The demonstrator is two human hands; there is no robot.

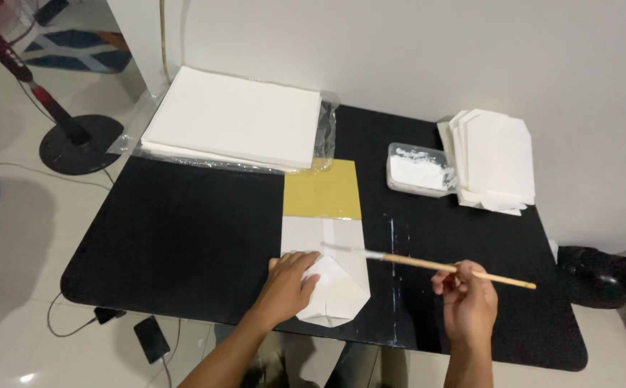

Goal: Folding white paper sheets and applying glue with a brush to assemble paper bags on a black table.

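While your left hand (pixel 288 287) lies palm down, fingers spread flat, on the folded paper (pixel 334 276) at the near edge of the table (pixel 183 237), your right hand (pixel 469 302) is closed around a brush (pixel 435 266). Its handle points right and its bristle tip rests on the paper's upper part. A yellow sheet (pixel 322 190) lies just beyond. Far right, a tub (pixel 419 171) of white paste touches a stack of envelopes (pixel 496 159).

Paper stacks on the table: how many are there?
2. A large stack of white sheets lies at the far left corner; a smaller pile of folded white pieces sits far right, beside the paste tub.
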